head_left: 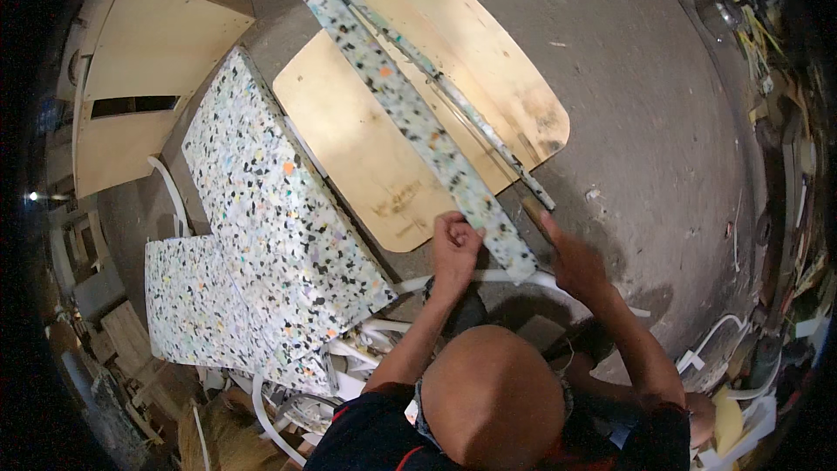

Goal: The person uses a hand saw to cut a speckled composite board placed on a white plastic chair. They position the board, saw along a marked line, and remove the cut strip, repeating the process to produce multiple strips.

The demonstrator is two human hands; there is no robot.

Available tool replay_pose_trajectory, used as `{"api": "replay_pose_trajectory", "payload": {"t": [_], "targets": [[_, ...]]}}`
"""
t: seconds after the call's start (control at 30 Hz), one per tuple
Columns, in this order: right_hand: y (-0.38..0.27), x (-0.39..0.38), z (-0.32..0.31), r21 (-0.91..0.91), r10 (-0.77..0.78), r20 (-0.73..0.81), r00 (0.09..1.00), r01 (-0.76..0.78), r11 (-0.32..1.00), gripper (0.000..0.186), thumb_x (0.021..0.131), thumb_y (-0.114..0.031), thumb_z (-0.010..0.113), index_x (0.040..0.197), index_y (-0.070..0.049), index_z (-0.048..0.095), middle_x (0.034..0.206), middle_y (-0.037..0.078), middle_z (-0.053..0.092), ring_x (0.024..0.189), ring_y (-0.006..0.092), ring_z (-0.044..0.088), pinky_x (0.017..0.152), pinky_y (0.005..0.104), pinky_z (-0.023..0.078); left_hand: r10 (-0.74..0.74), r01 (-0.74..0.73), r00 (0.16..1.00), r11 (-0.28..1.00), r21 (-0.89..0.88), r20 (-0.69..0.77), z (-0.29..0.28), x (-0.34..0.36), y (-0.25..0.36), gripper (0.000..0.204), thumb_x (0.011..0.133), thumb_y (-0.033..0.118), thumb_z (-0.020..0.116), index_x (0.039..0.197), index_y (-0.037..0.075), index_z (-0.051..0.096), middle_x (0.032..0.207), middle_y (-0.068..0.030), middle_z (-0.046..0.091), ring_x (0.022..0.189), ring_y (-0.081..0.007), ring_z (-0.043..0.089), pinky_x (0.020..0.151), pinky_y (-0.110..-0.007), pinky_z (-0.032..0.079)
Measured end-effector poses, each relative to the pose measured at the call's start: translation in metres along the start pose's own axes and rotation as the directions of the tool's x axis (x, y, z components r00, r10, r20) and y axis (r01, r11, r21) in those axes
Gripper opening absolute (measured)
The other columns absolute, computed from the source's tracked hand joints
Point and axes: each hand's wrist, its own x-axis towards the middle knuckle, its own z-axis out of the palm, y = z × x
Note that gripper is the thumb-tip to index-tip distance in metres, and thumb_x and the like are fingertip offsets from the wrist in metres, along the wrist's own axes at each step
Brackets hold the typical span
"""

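Note:
A long flat strip of speckled multicoloured foam (418,122) lies diagonally across a pale wooden board with rounded corners (497,44). My left hand (456,249) is at the strip's near end, fingers curled and pressed to its left edge. My right hand (573,263) is closed around a wooden-handled tool (533,207), index finger stretched along it; its working end is hard to make out. Beside the tool a second, narrower foam strip (453,96) stands on edge, parallel to the first and a little to its right.
Left of the board stands a thick speckled foam block (253,183) with a stepped shape. Beyond it is a light wooden panel with a slot (166,44). White tubing (279,423) curves around the near left. Assorted scraps (767,78) line the right edge of the concrete floor (645,105).

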Motion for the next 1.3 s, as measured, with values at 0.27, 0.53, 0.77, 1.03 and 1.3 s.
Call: {"api": "replay_pose_trajectory", "payload": {"t": [0.27, 0.53, 0.77, 1.03, 1.3], "targets": [[-0.072, 0.108, -0.046, 0.112, -0.128, -0.244, 0.961, 0.159, 0.981, 0.066, 0.098, -0.008, 0.057, 0.16, -0.013, 0.036, 0.101, 0.026, 0.065, 0.083, 0.0425, 0.069, 0.077, 0.0516, 0.055, 0.168, -0.057, 0.946, 0.929, 0.366, -0.278, -0.008, 0.069, 0.043, 0.054, 0.089, 0.029, 0.081, 0.122, -0.003, 0.052, 0.101, -0.0126, 0.062, 0.09, -0.0201, 0.06, 0.08, -0.033, 0.05], [-0.007, 0.083, -0.034, 0.016, 0.045, -0.602, 0.797, -0.044, 0.999, 0.067, 0.097, -0.01, 0.061, 0.158, -0.008, 0.037, 0.113, 0.028, 0.068, 0.089, 0.0436, 0.07, 0.081, 0.0489, 0.057, 0.286, 0.021, 0.866, 0.798, 0.602, -0.409, 0.014, 0.167, 0.121, 0.106, 0.079, 0.036, 0.084, 0.157, -0.002, 0.022, 0.14, -0.0296, 0.045, 0.13, -0.0493, 0.046, 0.108, -0.056, 0.043], [0.019, 0.105, -0.045, -0.298, 0.058, -0.641, 0.765, -0.319, 0.9, 0.071, 0.094, -0.019, 0.068, 0.157, -0.007, 0.038, 0.129, 0.03, 0.06, 0.12, 0.0434, 0.058, 0.102, 0.0516, 0.046, 0.216, 0.038, 0.883, 0.852, 0.522, -0.417, -0.004, 0.113, 0.091, 0.107, 0.075, 0.042, 0.086, 0.155, -0.002, 0.03, 0.127, -0.0233, 0.049, 0.12, -0.0434, 0.053, 0.099, -0.052, 0.047], [-0.099, 0.254, -0.036, -0.118, 0.017, -0.436, 0.9, -0.076, 0.99, 0.071, 0.085, -0.035, 0.077, 0.139, 0.004, 0.052, 0.122, 0.028, 0.063, 0.115, 0.0446, 0.062, 0.099, 0.0527, 0.05, 0.28, 0.013, 0.834, 0.851, 0.524, -0.475, -0.003, 0.123, 0.07, 0.093, 0.074, 0.045, 0.085, 0.143, -0.003, 0.045, 0.124, -0.0221, 0.056, 0.121, -0.0423, 0.055, 0.099, -0.053, 0.048], [0.041, 0.143, -0.147, -0.51, 0.036, -0.086, 0.996, -0.075, 0.857, 0.037, 0.077, -0.031, 0.081, 0.1, -0.004, 0.068, 0.102, 0.023, 0.072, 0.099, 0.0403, 0.071, 0.085, 0.0483, 0.057, 0.203, -0.205, 0.879, 0.978, 0.042, -0.432, -0.006, 0.131, 0.088, 0.071, 0.082, 0.022, 0.082, 0.134, -0.003, 0.04, 0.123, -0.0219, 0.062, 0.111, -0.0328, 0.063, 0.094, -0.045, 0.053]]}}
